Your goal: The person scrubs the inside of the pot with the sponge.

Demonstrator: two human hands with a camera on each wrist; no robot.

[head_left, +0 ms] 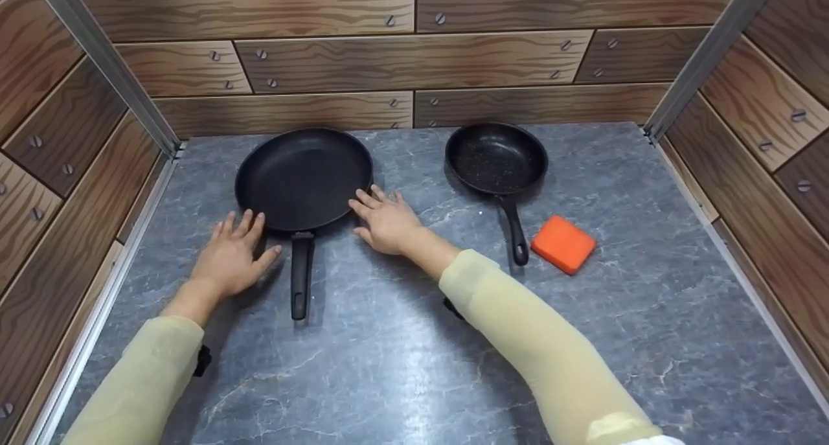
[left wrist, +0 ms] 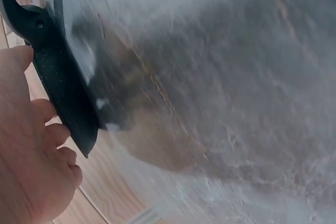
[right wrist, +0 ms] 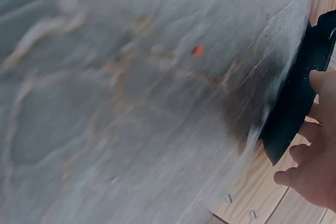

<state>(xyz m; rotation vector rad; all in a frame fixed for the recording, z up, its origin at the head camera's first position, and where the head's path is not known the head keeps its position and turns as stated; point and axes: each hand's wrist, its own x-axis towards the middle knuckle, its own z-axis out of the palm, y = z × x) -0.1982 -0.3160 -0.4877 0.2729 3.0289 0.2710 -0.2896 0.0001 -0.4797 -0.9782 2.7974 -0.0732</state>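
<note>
A large black frying pan [head_left: 304,179] lies on the table at the back left, its handle [head_left: 301,276] pointing toward me. At the pan's lower left rim is my left hand [head_left: 228,257], fingers spread and thumb out toward the handle. My right hand [head_left: 387,223] has its fingertips right at the rim on the opposite side, fingers fairly straight. In the left wrist view, the fingertips of the left hand [left wrist: 37,150] line up along the pan's dark side wall [left wrist: 63,87]. The right wrist view has the right hand [right wrist: 315,156] beside the pan's wall [right wrist: 291,103].
To the right sits a smaller speckled black frying pan [head_left: 497,160], handle toward me. An orange sponge [head_left: 563,244] lies beside that handle. Wood-patterned walls [head_left: 414,59] border the grey marbled table [head_left: 363,367] at the back and sides.
</note>
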